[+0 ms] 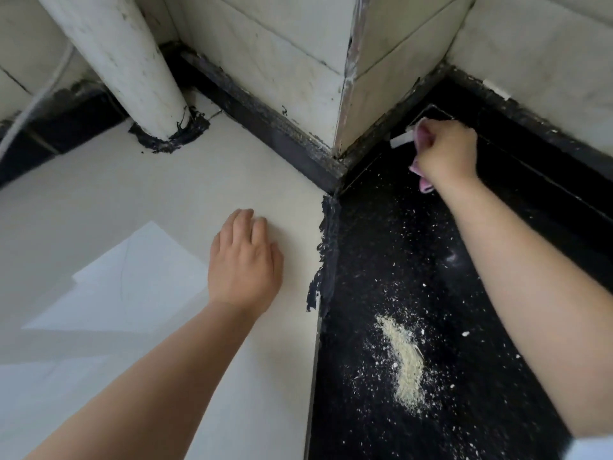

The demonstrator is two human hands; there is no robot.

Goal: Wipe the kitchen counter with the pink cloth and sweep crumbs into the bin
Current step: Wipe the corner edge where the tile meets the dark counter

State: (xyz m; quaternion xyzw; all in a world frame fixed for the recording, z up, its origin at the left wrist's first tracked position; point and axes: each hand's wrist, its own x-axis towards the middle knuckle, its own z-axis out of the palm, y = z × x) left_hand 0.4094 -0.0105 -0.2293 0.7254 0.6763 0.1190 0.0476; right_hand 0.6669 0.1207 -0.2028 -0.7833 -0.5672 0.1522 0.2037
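Nearest the camera, a heap of pale yellowish crumbs [406, 366] lay on the black speckled stone counter [365, 410], with finer white specks scattered round it and trailing away toward the far corner. Just beside it, across a ragged seam of dark sealant [326, 257], ran the smooth cream-white counter surface [99, 200], where a patch of window light fell.

On that pale surface rested the left hand [243, 257], palm down, fingers relaxed and nearly straight, grasping nothing. It looked like a bracing hand.

Further off, the right hand [446, 151] reached into the back of the black counter, its fingers curled tight around the bunched pink cloth [422, 179], of which only small folds showed above and below the fist. A small white tab [401, 140] stuck out beside the knuckles; whether it belonged to the cloth could not be told. The cloth sat close to the grimy black skirting strip [275, 127] at the foot of the white tiled wall corner [345, 78]. Beyond, a white round pipe [129, 64] rose from a ring of sealant.

No bin was in view. The risks, as I judged them: a fast pull forward could scatter the heap wider or push crumbs over the front edge, and a tightly balled cloth would pass over the fine dust instead of gathering it. Specks could also lodge in the rough seam.
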